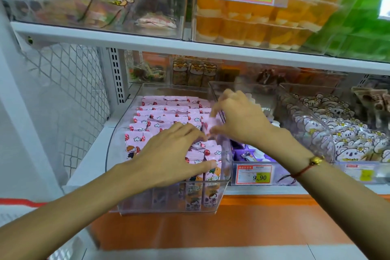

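Observation:
A clear plastic bin on the lower shelf holds rows of small pink snack packets standing on edge. My left hand lies flat on the front rows, fingers spread and pressing the packets. My right hand is over the bin's right side and pinches one pink packet between thumb and fingers. A red string bracelet with a gold bead is on my right wrist.
To the right stand a bin of purple packets with a 9.90 price tag and a bin of koala-print sweets. The shelf above carries clear boxes of orange jelly cups. A wire mesh panel closes the left side.

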The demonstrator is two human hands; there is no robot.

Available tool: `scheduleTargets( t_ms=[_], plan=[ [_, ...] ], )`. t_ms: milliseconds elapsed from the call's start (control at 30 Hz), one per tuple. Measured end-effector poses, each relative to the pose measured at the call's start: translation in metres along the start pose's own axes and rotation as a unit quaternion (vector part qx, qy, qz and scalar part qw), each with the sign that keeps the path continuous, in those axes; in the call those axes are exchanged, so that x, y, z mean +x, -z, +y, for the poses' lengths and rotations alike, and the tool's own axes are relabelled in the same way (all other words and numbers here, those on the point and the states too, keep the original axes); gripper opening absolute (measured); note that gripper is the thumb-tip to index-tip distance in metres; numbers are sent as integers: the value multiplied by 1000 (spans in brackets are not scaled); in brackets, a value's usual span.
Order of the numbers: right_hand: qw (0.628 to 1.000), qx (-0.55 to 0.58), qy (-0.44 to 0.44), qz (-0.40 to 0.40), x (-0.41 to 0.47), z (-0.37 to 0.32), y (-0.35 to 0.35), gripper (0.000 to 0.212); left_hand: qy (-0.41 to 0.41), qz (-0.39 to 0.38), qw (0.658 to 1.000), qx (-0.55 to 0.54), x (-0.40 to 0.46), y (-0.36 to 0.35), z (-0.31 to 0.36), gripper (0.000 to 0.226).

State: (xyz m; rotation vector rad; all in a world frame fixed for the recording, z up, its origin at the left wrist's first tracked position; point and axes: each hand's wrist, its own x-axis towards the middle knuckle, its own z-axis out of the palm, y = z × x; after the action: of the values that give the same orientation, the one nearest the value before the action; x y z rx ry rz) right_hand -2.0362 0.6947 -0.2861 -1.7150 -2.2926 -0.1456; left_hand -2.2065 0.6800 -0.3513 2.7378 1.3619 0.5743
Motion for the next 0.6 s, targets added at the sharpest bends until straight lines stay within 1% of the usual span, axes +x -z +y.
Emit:
scheduleTargets(
  t_ms=[67,100,200,267,433,500,600],
  plan=[
    [999,16,-23,-21,0,1,-6,19,-8,2,1000,-10,-1,2,1,59],
    [999,34,-34,-14,-1,2,-6,21,-9,2,1000,-20,-1,3,2,56],
    [995,64,-56,46,-14,7,-6,35,16,-9,998,-67,6,7,0,44],
    [991,96,-68,69,-32,9,-8,38,34,-21,995,-92,18,11,-3,33],
    [973,205,-66,82,-68,9,-23,30,34,-93,992,-75,51,18,-5,18],
    [966,236,-64,80,-71,9,-27,31,36,-89,992,-81,57,20,-4,8],
    [963,249,-61,78,-72,9,-31,32,33,-89,989,-116,59,24,-2,9]
  ],
)
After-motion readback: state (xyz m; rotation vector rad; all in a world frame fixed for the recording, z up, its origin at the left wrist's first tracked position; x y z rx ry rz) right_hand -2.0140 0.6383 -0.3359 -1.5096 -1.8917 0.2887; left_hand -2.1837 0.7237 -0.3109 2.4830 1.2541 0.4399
